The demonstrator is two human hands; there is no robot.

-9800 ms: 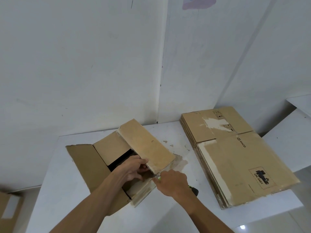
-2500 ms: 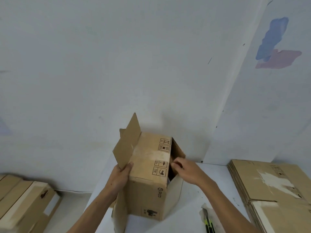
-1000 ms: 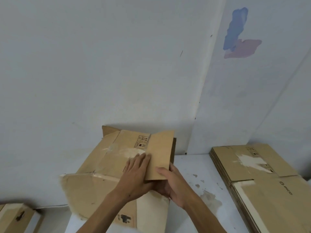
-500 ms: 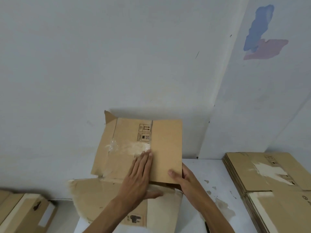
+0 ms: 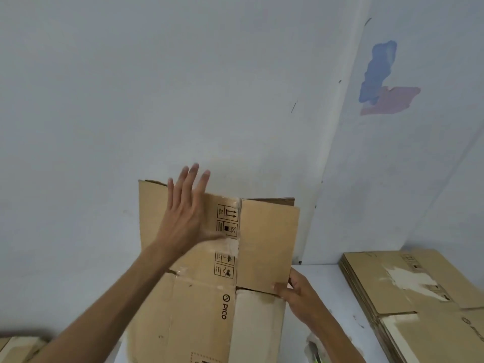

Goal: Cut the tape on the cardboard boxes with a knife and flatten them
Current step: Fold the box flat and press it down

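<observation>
The collapsed cardboard box [image 5: 207, 289] stands lower centre of the frame, its flattened panels raised against the white wall [image 5: 131, 87], with handling symbols and "PICO" printed along the centre fold. The left hand [image 5: 187, 218] lies wide and flat on the upper left panel, fingers straight and extending past the top edge, while the right hand [image 5: 296, 294] pinches the lower right corner of the upper right flap, thumb on the face. A stack of flattened boxes [image 5: 419, 297] lies on the white tabletop [image 5: 322, 281] at lower right; another box [image 5: 15, 349] shows at the lower left corner.
</observation>
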